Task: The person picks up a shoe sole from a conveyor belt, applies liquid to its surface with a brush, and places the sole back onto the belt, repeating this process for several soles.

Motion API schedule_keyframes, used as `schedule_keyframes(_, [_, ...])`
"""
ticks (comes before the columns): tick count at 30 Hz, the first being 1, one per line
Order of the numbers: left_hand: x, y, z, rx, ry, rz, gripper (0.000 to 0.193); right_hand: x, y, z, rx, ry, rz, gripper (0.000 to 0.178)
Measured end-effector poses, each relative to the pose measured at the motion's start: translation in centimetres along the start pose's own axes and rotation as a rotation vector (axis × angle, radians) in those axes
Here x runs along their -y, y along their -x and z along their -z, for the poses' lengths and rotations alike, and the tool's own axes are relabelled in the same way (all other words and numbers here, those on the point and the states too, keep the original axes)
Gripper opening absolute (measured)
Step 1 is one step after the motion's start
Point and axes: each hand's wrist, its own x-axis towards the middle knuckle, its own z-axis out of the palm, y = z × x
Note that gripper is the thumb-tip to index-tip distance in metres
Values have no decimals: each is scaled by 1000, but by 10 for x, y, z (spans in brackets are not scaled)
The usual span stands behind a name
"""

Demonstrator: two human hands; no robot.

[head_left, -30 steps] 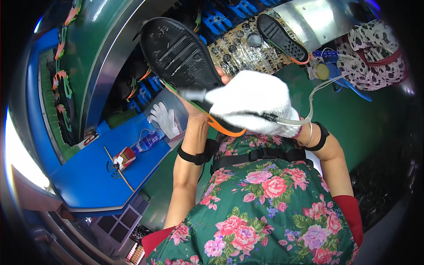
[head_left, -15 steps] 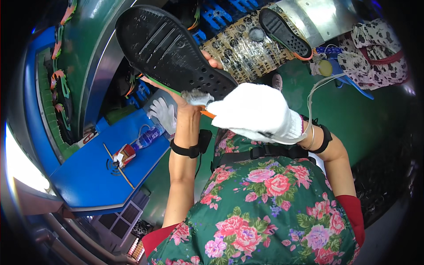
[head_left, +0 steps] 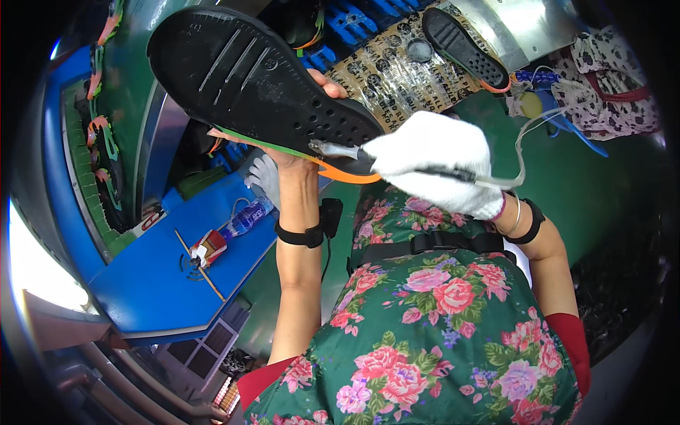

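Observation:
My left hand (head_left: 290, 159) is closed around a large black shoe sole (head_left: 227, 78) with an orange and green rim. Its fingertips show over the far edge, its palm under the near edge. The sole's face has long grooves and rows of small holes. In a white knitted glove, my right hand (head_left: 435, 159) grips a slim corded tool (head_left: 338, 150). The tool's pale metal tip lies at the sole's near edge, beside the holes. How the gloved fingers sit on the handle is hidden. A clear cord (head_left: 520, 159) trails from the right wrist.
A second black sole (head_left: 464, 51) and a small round dish (head_left: 420, 50) lie on a taped brown surface (head_left: 375, 78). The blue table (head_left: 152, 283) at left bears a bottle (head_left: 249, 217), a red packet (head_left: 210, 248) and a stick. Spotted cloth (head_left: 602, 85) hangs at right.
The sole has shifted left and slightly turned in my left hand. My right hand has moved a little right, and the tool tip, blurred before, now shows more sharply at the sole's orange-rimmed edge.

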Motion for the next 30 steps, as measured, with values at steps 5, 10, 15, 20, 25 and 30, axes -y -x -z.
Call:
schedule_keyframes(5, [-1, -4, -5, 21, -16, -13, 125, -4, 6, -4, -30, -130, -61, 19])
schedule_keyframes(10, [1, -7, -11, 8, 6, -33, 119, 6, 5, 3, 46, 10, -17, 16])
schedule_keyframes(15, [1, -14, -16, 21, 49, -61, 107, -5, 13, -1, -122, -162, -110, 17])
schedule_keyframes(20, [1, -21, -19, 115, 44, -91, 104, 4, 14, -1, -56, -45, -64, 15])
schedule_keyframes(25, [2, -24, -27, 137, -22, -92, 118, 6, 17, 4, -22, 70, 53, 22])
schedule_keyframes(30, [0, -26, -14, 139, -14, -43, 129, 23, 16, 7, -17, 64, 168, 24])
